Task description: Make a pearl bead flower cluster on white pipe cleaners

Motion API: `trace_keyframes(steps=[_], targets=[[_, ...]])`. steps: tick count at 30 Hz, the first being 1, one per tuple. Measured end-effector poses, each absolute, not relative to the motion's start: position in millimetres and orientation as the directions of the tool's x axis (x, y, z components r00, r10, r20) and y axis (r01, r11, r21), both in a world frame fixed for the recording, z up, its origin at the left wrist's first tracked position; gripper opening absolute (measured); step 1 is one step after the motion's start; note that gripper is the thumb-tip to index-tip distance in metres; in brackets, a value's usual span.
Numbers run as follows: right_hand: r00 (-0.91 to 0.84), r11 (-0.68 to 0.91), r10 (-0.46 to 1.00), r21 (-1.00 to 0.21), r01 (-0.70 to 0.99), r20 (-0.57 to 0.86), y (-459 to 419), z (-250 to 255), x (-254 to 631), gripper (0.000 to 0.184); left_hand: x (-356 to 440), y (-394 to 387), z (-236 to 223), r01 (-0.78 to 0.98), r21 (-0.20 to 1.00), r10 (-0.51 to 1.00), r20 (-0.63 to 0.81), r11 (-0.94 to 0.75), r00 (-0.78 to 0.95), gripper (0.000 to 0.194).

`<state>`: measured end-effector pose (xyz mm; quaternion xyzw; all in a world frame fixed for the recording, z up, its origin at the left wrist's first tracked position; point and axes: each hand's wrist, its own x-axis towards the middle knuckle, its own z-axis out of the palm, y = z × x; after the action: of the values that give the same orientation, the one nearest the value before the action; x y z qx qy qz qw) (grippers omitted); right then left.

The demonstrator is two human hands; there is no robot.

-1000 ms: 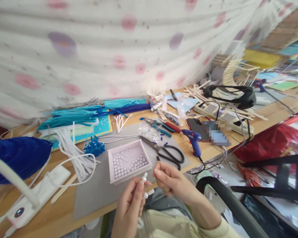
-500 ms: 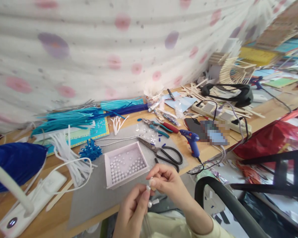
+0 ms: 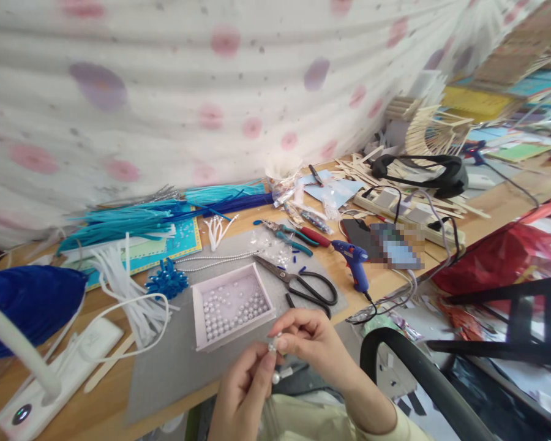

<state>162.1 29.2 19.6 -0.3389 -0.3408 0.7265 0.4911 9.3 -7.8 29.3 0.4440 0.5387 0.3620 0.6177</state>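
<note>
My left hand (image 3: 250,380) is closed, thumb and fingertips pinching small pearl beads (image 3: 272,347) at the table's front edge. From the right, my right hand (image 3: 310,338) meets it, its thumb and forefinger closed at the same beads. Just below the fingers hangs another pearl bead (image 3: 276,378) with a white strip beside it; how these are joined is hidden by the fingers. A pale open box (image 3: 201,335) of loose pearl beads sits beyond my hands. Black-handled scissors (image 3: 298,285) lie close behind my right hand.
On the grey mat (image 3: 153,380) are a blue tinsel cluster (image 3: 166,278), a bead string (image 3: 218,261) and pliers (image 3: 289,234). A blue glue gun (image 3: 356,263) lies right, a white lamp base (image 3: 68,373) left. Pipe cleaners (image 3: 123,220) are piled behind. A black chair arm (image 3: 376,343) stands at right.
My right fingertips have shifted slightly down and left against the beads. The hanging bead has moved slightly left. Things on the table stay where they were.
</note>
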Motion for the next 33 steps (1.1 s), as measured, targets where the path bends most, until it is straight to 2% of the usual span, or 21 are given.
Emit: trace_keyframes(steps=[5,24,33], targets=[[-0.241,-0.229,0.962,-0.85,-0.474,-0.125,29.5,22.7,164.0,0.028,9.6,-8.0,30.3,0.045,0.937,0.924,-0.349,0.346,0.159,0.064],[-0.282,-0.251,0.952,-0.829,-0.5,-0.118,30.7,23.2,160.7,0.03,7.9,-8.2,28.4,0.047,0.936,0.926,-0.351,0.347,0.143,0.066],[-0.253,-0.215,0.959,-0.907,-0.363,-0.126,29.9,15.2,164.5,0.037,6.9,-8.0,28.0,0.056,0.937,0.928,-0.348,0.344,0.134,0.066]])
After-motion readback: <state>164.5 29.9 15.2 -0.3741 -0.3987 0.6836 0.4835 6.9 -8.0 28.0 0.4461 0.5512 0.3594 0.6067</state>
